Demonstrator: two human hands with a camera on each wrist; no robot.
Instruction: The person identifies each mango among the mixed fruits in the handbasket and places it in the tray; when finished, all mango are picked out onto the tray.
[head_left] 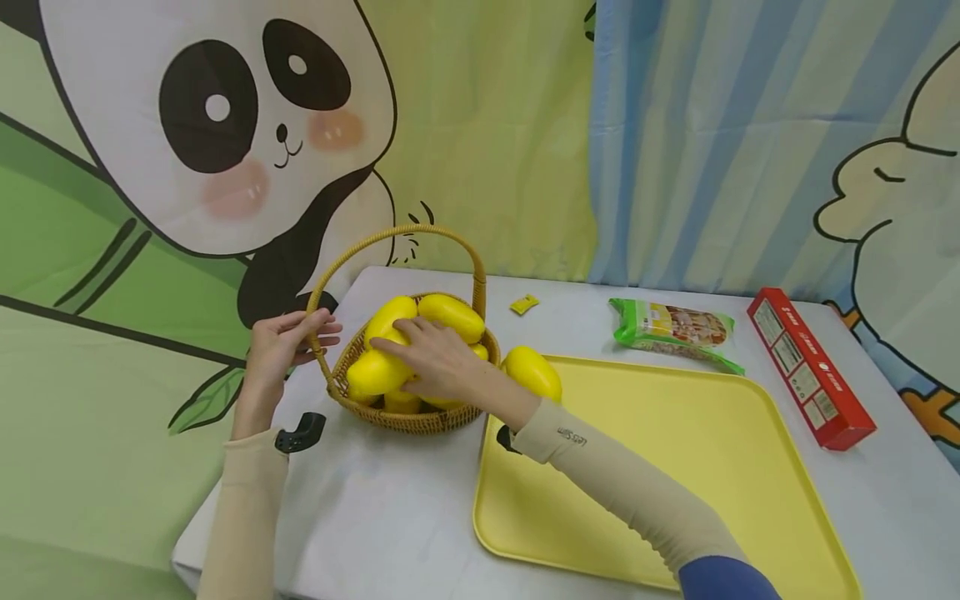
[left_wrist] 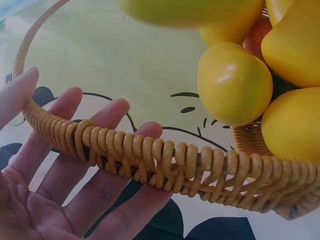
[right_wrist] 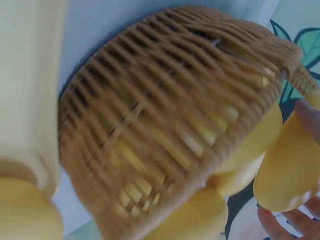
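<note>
A wicker basket (head_left: 423, 423) full of yellow mangoes (head_left: 452, 317) stands at the back left of the table. Over it, my right hand (head_left: 442, 358) holds a mango (right_wrist: 287, 165) between thumb and fingers near the rim. My left hand (head_left: 273, 350) is at the left side of the basket's arched handle (head_left: 405, 229). Its fingers (left_wrist: 100, 200) stretch loosely spread behind the handle, with the thumb on the other side. A reddish round thing (left_wrist: 257, 37) shows partly among the mangoes in the left wrist view.
A yellow tray (head_left: 637, 450) lies to the right, partly under my right forearm, with one mango (head_left: 532, 373) at its back left corner. Behind it are a small yellow packet (head_left: 524, 304) and a green-ended food bag (head_left: 675, 327). A long red box (head_left: 810, 367) lies at the right.
</note>
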